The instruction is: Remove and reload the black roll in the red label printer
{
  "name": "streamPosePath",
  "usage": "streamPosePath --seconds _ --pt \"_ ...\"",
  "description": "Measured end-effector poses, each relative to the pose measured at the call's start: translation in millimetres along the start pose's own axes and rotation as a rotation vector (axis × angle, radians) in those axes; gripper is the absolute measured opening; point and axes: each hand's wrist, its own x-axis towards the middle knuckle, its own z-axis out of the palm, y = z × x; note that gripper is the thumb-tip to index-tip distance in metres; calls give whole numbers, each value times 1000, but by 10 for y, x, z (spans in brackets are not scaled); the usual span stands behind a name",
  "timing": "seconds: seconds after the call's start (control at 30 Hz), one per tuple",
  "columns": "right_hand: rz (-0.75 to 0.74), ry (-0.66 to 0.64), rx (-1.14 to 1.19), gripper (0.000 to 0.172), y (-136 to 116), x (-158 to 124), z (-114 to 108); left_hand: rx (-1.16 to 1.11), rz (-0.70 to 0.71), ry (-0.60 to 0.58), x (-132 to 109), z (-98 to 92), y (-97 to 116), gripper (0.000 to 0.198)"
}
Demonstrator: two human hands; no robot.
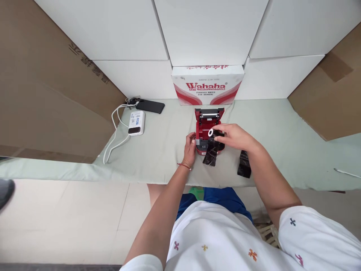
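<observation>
A small red and black label printer stands on the cloth in front of me with its lid raised. My left hand is closed against the printer's left side, some fingertips hidden behind it. Over the printer's right part, my right hand pinches a roll of black labels with a white core. The roll's loose end hangs down across the printer's front edge. Beside my right forearm lies a black, marbled-looking piece, partly covered by the arm; its kind is unclear.
A white and red Wahaba-style water carton stands behind the printer against white panels. To the left are a white power bank with a cable and a black phone. Cardboard walls both sides. A thin white stick lies right.
</observation>
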Motion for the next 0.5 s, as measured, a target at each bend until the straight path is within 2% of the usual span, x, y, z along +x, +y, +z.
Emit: streamPosePath --seconds 0.17,0.37,0.43,0.5 --pt "126 -95 -426 42 -165 435 272 -20 -44 21 6 14 82 61" --pt "191 -181 -512 38 -219 602 390 -10 -64 21 2 15 190 61" --pt "133 -127 -457 39 -238 562 393 -4 -62 20 4 13 194 62" --pt "26 21 -351 37 -265 484 372 -3 -60 16 9 11 192 62"
